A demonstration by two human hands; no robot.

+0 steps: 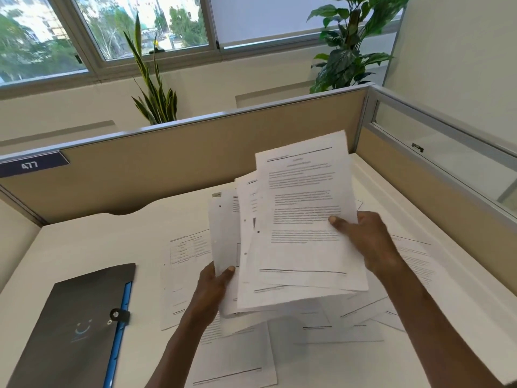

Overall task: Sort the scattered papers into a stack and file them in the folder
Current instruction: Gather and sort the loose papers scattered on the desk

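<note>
I hold a loose, fanned bunch of printed papers (299,219) above the white desk. My left hand (215,287) grips its lower left edge, thumb on the front. My right hand (363,236) pinches the top sheet at its right edge, thumb on the print. Several more printed sheets (237,357) lie scattered flat on the desk beneath and around my arms. A dark grey folder (75,326) with a blue spine strip and a button clasp lies closed at the front left of the desk.
The white desk (92,242) is bounded by beige cubicle partitions (167,169) at the back and right, with a glass panel on the right one. Potted plants and a window stand behind the back partition.
</note>
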